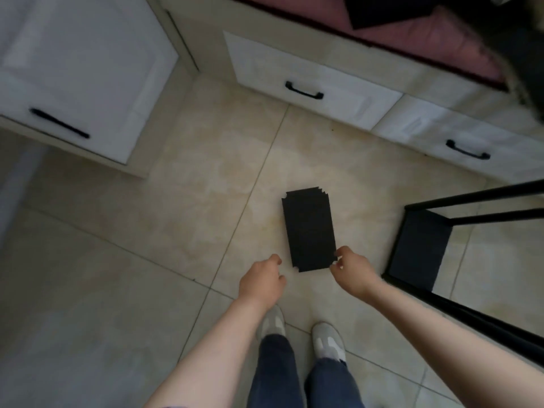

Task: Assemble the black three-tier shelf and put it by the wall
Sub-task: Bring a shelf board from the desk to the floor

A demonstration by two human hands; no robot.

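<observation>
View from above, person standing on the tiled floor [147, 231]. A loose black shelf panel [309, 231] with notched corners lies flat on the floor, just ahead of the feet and well short of the white drawers [312, 83]. The right hand [351, 272] pinches the panel's near right corner between thumb and curled fingers. The left hand [260, 279] holds nothing, its fingers loosely curled, just beside the near left corner and apart from it. At the right edge the black frame [471, 196] lies on its side with one tier [419, 248] apparently already fitted. Step in hand, as judged: picking up the next tier. The next move calls for a second grip at the left corner, a level lift, then aligning the notches with the frame's uprights
</observation>
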